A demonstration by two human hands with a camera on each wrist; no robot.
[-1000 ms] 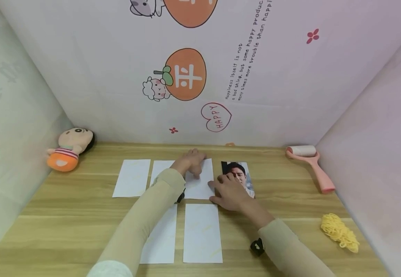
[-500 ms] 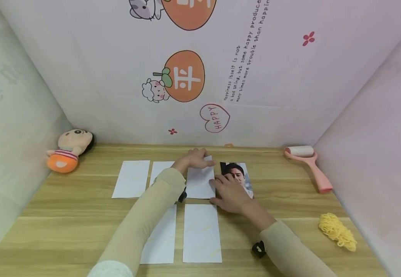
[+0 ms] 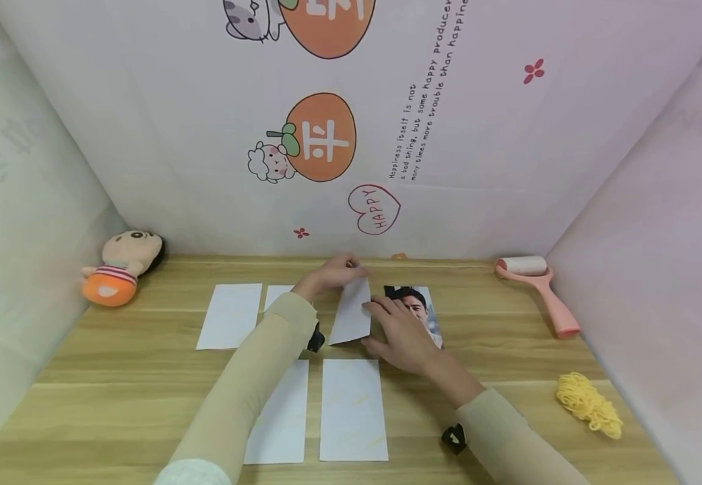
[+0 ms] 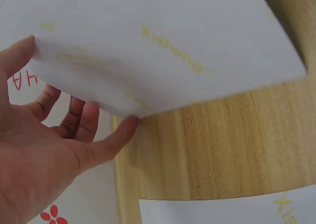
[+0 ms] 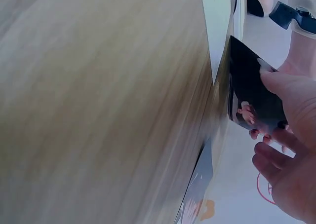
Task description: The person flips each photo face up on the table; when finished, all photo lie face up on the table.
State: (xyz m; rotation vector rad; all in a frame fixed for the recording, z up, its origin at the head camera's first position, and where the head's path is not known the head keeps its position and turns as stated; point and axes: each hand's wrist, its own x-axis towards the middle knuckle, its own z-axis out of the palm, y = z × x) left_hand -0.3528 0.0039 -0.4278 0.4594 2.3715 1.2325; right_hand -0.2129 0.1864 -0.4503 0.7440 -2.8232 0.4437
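Note:
A photo print (image 3: 351, 313) is raised and tilted off the wooden table, white back with yellow lettering upward; its dark glossy picture side shows in the right wrist view. My left hand (image 3: 334, 273) pinches its far edge between thumb and fingers. At its right edge my right hand (image 3: 404, 337) holds it, thumb and fingers near the side. Just right, partly under my right hand in the head view, lies a face-up portrait photo (image 3: 432, 320). White-backed prints lie around: one at far left (image 3: 230, 316), one partly behind my left sleeve (image 3: 277, 294), and two nearer me (image 3: 352, 411).
A plush doll (image 3: 122, 269) leans in the back left corner. To the right lie a pink-handled lint roller (image 3: 551, 296) and a bundle of yellow yarn (image 3: 589, 405). A printed cloth wall (image 3: 466, 215) rises behind the table.
My left hand has gone from lying over the white-backed print to pinching its far edge. The print, flat before, is now lifted and tilted. My right hand has shifted slightly left and up.

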